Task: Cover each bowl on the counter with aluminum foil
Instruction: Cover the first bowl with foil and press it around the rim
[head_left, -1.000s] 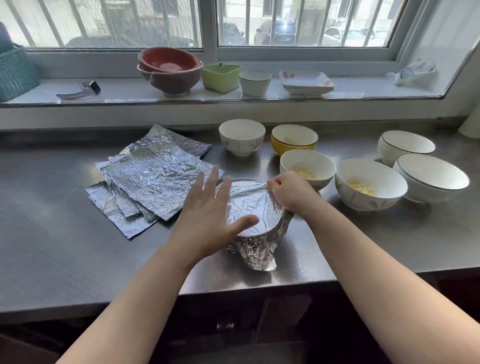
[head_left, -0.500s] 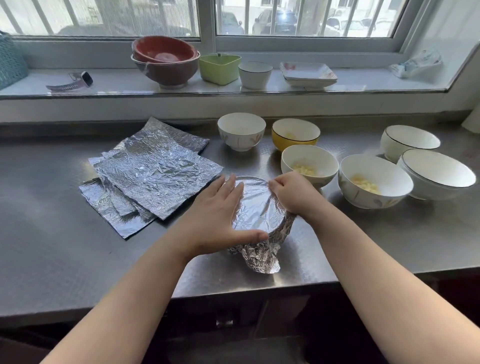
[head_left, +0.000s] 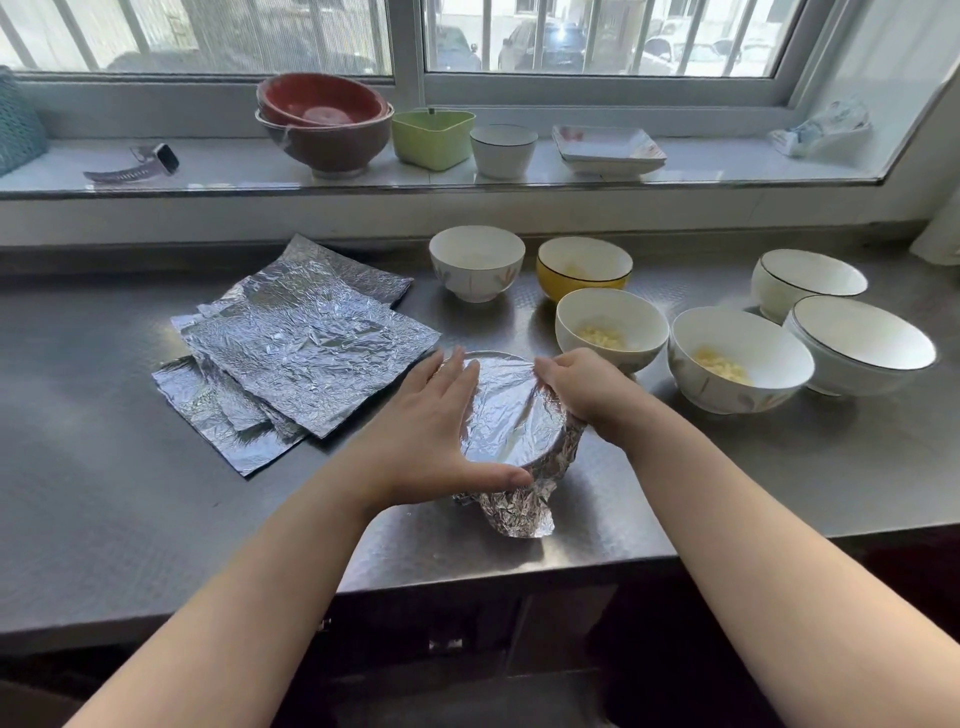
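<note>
Both hands bracket the foil-wrapped round bowl (head_left: 511, 415) near the steel counter's (head_left: 104, 519) front edge: left hand (head_left: 426, 436) flat against its left side, right hand (head_left: 587, 389) gripping its right rim. Crinkled spare foil sheets (head_left: 301, 343) lie left; uncovered white bowls (head_left: 737, 358) sit nearer the right hand.

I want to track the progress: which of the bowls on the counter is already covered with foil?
Only the foil-covered bowl nearest the counter's front edge, between the two hands. The other six bowls behind and right of it stand uncovered.
</note>
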